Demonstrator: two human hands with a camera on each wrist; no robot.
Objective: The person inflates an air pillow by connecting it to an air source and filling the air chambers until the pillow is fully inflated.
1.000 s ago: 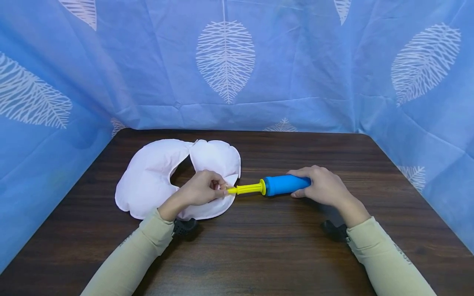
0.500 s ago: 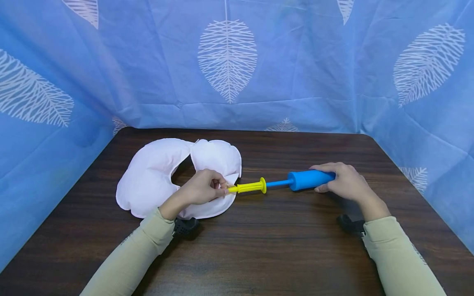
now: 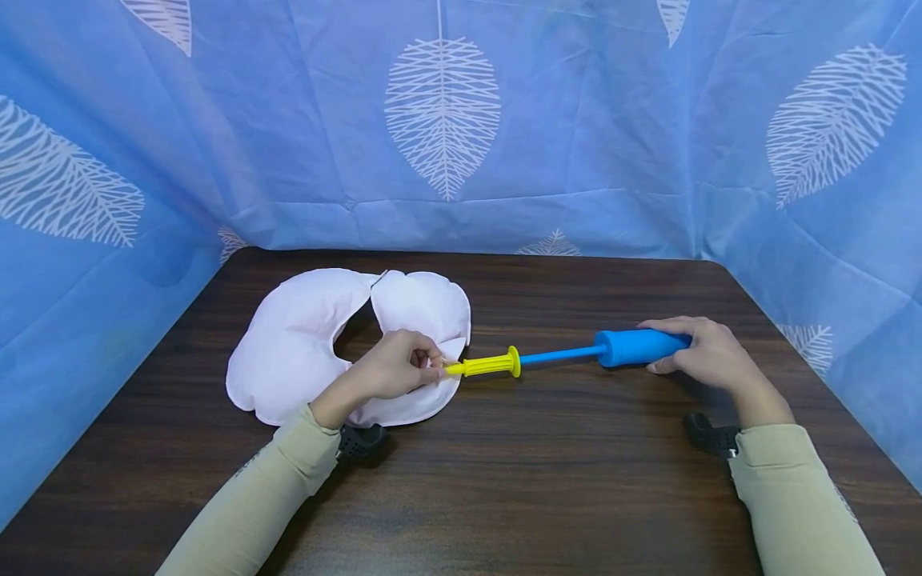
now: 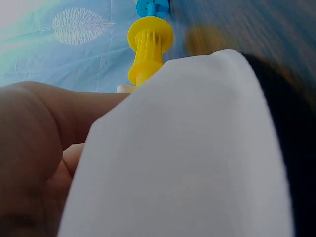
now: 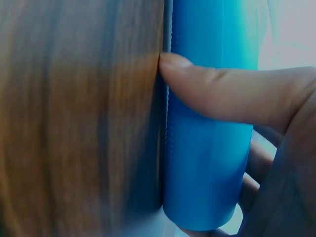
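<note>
Lying on the dark table (image 3: 547, 480): a white pillow (image 3: 302, 336), a hand pump (image 3: 562, 356) stretching rightward. Left hand (image 3: 392, 368) pinching the pillow's valve at the yellow nozzle (image 3: 481, 366), fingers curled. Right hand (image 3: 709, 356) gripping the blue handle (image 3: 641, 346), thin rod (image 3: 558, 354) showing.
</note>
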